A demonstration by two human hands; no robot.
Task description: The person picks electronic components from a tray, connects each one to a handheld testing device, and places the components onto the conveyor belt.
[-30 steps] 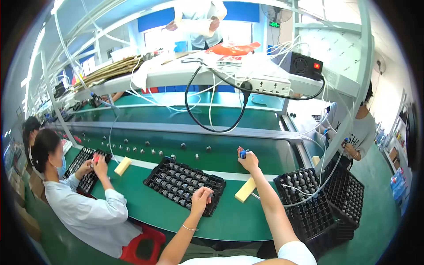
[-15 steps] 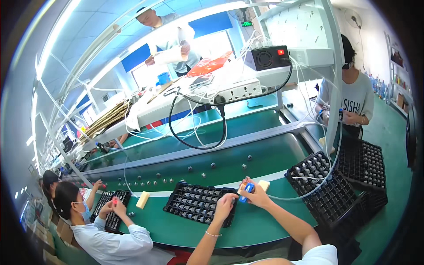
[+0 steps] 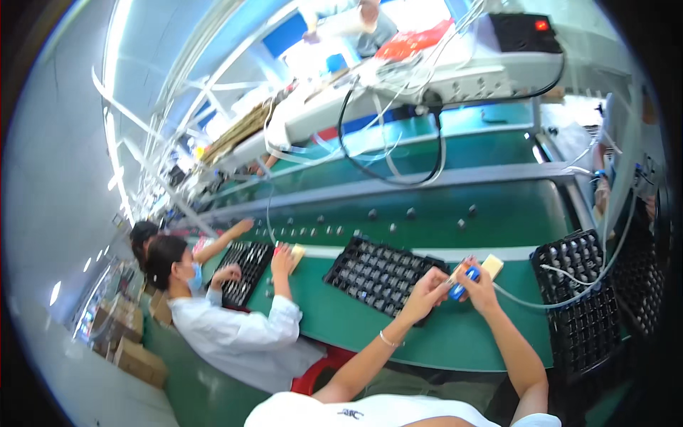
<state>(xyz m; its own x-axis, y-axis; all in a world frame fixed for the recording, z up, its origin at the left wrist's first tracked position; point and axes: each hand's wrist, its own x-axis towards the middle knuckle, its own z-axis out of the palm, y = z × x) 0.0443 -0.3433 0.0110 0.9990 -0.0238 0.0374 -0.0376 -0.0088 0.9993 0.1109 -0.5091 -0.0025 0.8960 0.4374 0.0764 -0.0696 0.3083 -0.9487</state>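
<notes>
Small blue tool (image 3: 459, 290) with a whitish tip sits pinched between both hands, above the green bench top (image 3: 398, 334), just right of the black compartment tray (image 3: 380, 276). Right hand (image 3: 478, 285) wraps fingers closed around the blue tool's body; a thin pale cable (image 3: 569, 295) runs from it toward the right. Left hand (image 3: 425, 293) closes on the tool's front end, fingertips touching it, hand resting over the right edge of the black compartment tray. Exact contact at the tip too small to tell. A bracelet sits on the left wrist.

A yellow sponge block (image 3: 491, 266) lies on the bench just behind the right hand, near-touching. A stack of black trays (image 3: 580, 299) stands to the right, cable draped across it.

Further left, a co-worker in a white coat (image 3: 238, 331) sits at the same bench, hands on another black tray (image 3: 242, 267), with another yellowish block (image 3: 295, 255) beside their hand. Behind the bench runs a green conveyor (image 3: 455, 206) with small dark parts spread along it. Above that, a shelf carries a white power strip (image 3: 455, 82) and a looping black cord (image 3: 391, 160).
</notes>
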